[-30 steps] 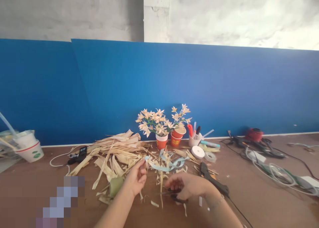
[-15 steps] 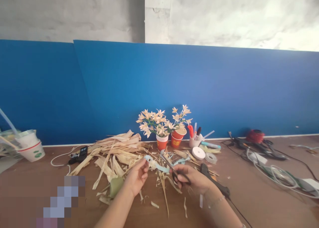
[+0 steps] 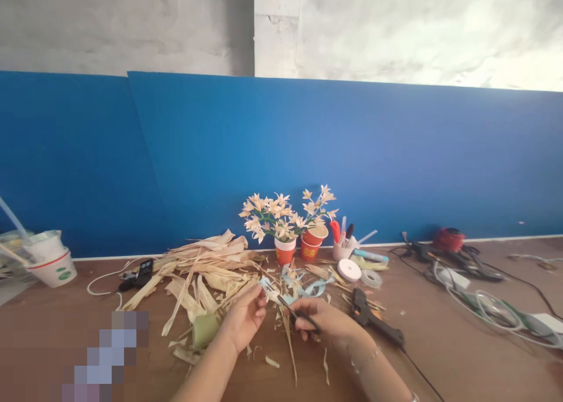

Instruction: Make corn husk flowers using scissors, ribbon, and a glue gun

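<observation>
In the middle of the table, my left hand [image 3: 244,319] pinches a short piece of light blue ribbon [image 3: 265,282] between thumb and fingertips. Black-handled scissors [image 3: 303,318] are gripped in my right hand [image 3: 323,320], and their blades point up and left at the pinched piece. Whether the blades touch it I cannot tell. More light blue ribbon [image 3: 318,288] lies curled on the scraps behind my right hand. Dried corn husks [image 3: 220,255] are heaped behind and left of my left hand. A green roll [image 3: 204,330] rests by my left forearm.
Husk flowers [image 3: 272,211] stand in a red paper cup [image 3: 285,252] against the blue partition [image 3: 197,156]. A black glue gun [image 3: 376,320] with its cord lies right of my right hand. Farther right are tangled cables [image 3: 488,308]; white cups [image 3: 53,267] stand far left.
My right hand has moved left with the scissors, bringing the blades near my left fingertips. The ribbon that stretched between my hands now shows only as a short piece at my left fingers.
</observation>
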Available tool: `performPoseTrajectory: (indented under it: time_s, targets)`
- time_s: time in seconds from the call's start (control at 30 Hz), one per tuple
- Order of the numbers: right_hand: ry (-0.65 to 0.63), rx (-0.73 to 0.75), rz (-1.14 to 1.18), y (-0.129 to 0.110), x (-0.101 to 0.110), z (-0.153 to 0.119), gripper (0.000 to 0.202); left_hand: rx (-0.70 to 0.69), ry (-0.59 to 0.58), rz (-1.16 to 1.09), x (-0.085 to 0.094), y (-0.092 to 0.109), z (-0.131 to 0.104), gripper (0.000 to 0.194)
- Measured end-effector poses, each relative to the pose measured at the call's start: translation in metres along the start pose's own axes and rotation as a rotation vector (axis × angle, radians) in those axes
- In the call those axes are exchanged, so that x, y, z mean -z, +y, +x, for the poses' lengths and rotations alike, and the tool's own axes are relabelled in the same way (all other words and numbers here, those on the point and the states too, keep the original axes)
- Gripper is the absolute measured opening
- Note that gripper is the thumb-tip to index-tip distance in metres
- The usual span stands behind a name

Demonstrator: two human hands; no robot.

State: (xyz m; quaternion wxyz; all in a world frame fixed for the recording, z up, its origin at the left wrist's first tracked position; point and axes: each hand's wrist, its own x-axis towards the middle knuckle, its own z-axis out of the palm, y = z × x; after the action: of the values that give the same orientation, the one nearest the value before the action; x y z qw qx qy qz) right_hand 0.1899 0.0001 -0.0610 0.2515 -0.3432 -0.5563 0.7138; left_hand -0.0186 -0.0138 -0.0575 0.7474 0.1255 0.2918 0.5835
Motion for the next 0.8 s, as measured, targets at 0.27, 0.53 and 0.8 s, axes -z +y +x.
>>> performPoseTrajectory:
  time_s: [0.27,0.53,0.8]
  targets:
    - [0.042,0.035,0.030,0.005,-0.019,0.010,0.038,-0.102,0.046,0.090,0.001,-0.011,0.000,0.015]
    - [0.030,0.060,0.083,0.002,-0.029,0.011,0.040,-0.175,-0.037,0.173,-0.006,-0.013,-0.008,0.019]
    - [0.065,0.099,0.059,0.009,-0.030,0.016,0.038,-0.249,-0.054,0.124,-0.004,-0.016,-0.003,0.016]
